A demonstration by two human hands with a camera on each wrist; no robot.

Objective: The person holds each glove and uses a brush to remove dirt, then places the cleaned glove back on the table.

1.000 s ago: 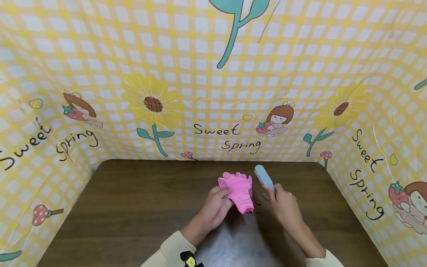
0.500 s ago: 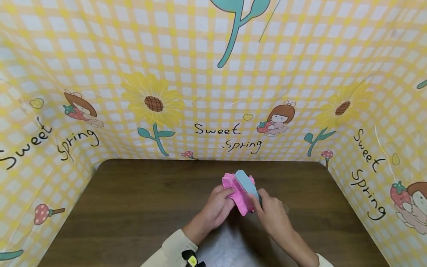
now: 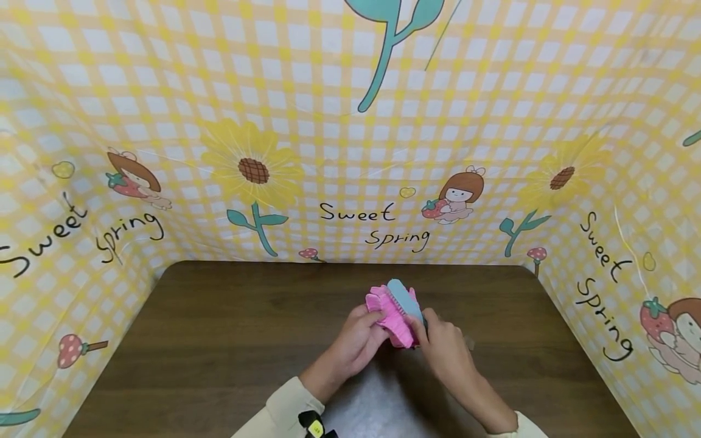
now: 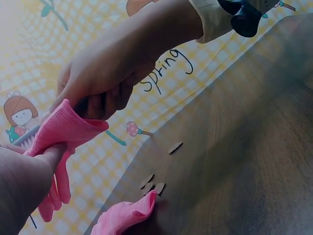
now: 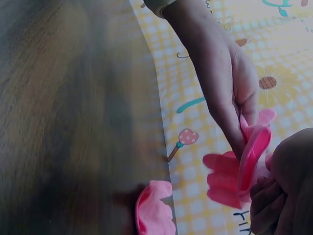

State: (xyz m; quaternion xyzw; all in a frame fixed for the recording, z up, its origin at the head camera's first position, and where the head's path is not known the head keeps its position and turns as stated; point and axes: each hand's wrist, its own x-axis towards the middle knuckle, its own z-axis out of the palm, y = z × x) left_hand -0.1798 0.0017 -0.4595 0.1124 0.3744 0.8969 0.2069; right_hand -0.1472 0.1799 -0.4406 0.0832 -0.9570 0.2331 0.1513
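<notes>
My left hand (image 3: 357,340) pinches a pink knitted glove (image 3: 398,331) by its side, thumb on top, above the table. My right hand (image 3: 450,351) grips a light blue scrubbing brush (image 3: 406,299), whose bristles face down against the glove. In the left wrist view, the glove's cuff (image 4: 73,125) gapes toward the right hand (image 4: 107,73), and its fingers dangle below. The right hand hides the brush's handle. A second pink glove (image 4: 122,218) lies beneath on the table, also visible in the right wrist view; the held glove covers it in the head view.
Several small brown leaf-like scraps (image 4: 175,147) lie on the dark wooden table (image 3: 230,340) near the second glove. A yellow checked cloth (image 3: 306,140) with printed flowers walls in the table's back and both sides.
The brush in my right hand has moved left from beside the glove onto it. Since half a second ago, the glove has shifted slightly under the brush. My left hand keeps its hold.
</notes>
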